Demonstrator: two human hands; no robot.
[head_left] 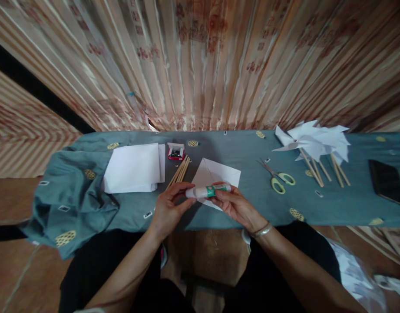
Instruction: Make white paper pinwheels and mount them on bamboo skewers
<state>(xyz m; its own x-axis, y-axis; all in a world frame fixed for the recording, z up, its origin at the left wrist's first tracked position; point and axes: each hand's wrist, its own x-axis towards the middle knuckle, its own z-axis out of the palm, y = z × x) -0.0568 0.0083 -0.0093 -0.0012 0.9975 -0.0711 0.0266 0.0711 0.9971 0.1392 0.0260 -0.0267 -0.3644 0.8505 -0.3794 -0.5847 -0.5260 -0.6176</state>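
A glue stick (204,191) with a white and green label lies sideways between my two hands, above the cloth-covered table. My left hand (172,204) pinches its cap end. Around its labelled end, the fingers of my right hand (234,204) are closed. Under the glue stick is a square white paper sheet (219,171) with crease or cut lines running in from its corners; my hands cover part of it. Several thin wooden sticks (182,171) lie just beyond my left hand. To the right of the sheet rest scissors (278,179) with green handles, blades apart.
A stack of white paper (133,169) lies on the left, beside a small red box (176,151) of dark bits. Finished paper pinwheels (313,139) on sticks are piled at the right, near a black phone (387,181). A pleated curtain (200,65) hangs behind the table.
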